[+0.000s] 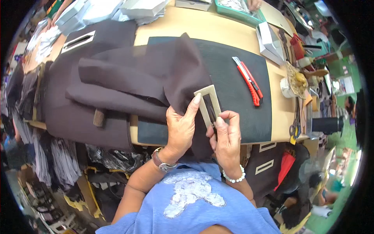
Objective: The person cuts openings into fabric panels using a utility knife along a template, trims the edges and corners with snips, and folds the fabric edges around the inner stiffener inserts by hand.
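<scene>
Dark brown fabric (183,74) lies bunched and folded over the black mat, its near edge between my hands. A cream rectangular frame (203,113) with a dark slot sits on this fabric. My left hand (181,126) is closed on the frame's upper left corner and the fabric, thumb on top. My right hand (227,136) pinches the frame's lower right side, fingertips at the slot. Whether the right fingers also hold something small cannot be made out. A red utility knife (249,82) with its blade showing lies on the black mat (249,124), right of the fabric.
Another cream frame (78,42) lies on dark fabric at the upper left. White boxes (142,8) and a green tray (239,15) stand along the far edge. A white container (287,87) and scissors (295,126) are at the right. Other people's hands show at the far side.
</scene>
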